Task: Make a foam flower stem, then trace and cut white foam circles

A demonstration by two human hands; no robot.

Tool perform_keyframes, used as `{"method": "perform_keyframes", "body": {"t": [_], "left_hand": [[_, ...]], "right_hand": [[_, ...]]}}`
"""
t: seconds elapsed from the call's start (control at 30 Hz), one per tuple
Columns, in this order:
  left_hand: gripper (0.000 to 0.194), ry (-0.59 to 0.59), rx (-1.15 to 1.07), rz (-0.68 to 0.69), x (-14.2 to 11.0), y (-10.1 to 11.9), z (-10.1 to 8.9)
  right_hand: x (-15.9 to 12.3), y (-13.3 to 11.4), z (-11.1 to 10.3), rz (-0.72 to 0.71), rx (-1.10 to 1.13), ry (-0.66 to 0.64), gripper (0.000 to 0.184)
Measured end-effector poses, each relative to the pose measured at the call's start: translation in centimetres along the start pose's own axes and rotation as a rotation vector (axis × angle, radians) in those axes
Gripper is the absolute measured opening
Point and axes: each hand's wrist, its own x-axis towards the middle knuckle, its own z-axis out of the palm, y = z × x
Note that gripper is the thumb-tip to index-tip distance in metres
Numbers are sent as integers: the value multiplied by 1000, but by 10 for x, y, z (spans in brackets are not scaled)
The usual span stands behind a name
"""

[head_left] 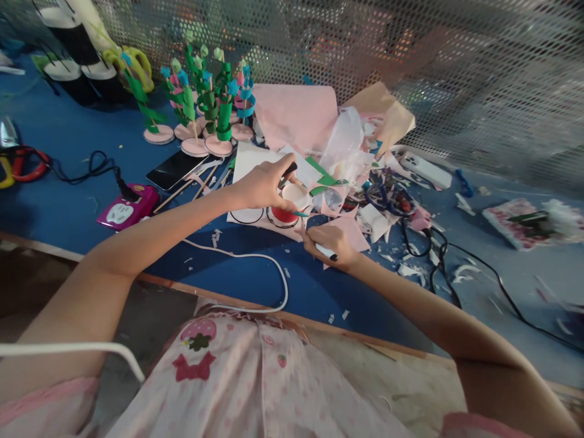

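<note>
My left hand (pixel 267 184) curls round a small red round thing with a pale top (pixel 283 213), pressing it onto a white sheet of paper (pixel 249 159). A black marker cap (pixel 290 170) also sits between its fingers. A teal tip shows at the thumb. On the paper a black curved outline (pixel 249 220) is drawn left of the red thing, and a dark line runs round its base. Closed on a white marker with a black end (pixel 326 252), my right hand (pixel 335 242) is just right of the red thing; the marker's writing tip is hard to make out.
Paper-wrapped stick plants on pink discs (pixel 195 146) stand behind left, near a black phone (pixel 176 170) and a magenta power socket (pixel 130 207). Paper scraps (pixel 376 219) and dark cables (pixel 438 255) clutter the right. A white cable (pixel 255 255) loops in front; a perforated metal screen (pixel 410 61) borders the back.
</note>
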Motion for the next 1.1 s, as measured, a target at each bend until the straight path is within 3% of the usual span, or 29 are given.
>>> {"method": "perform_keyframes", "body": {"t": [0.57, 1.1], "left_hand": [[53, 24, 26, 17, 0, -3, 2], [54, 15, 7, 8, 0, -2, 1]], "right_hand": [[8, -6, 14, -285, -100, 29, 30], [20, -10, 20, -386, -278, 64, 30]]}}
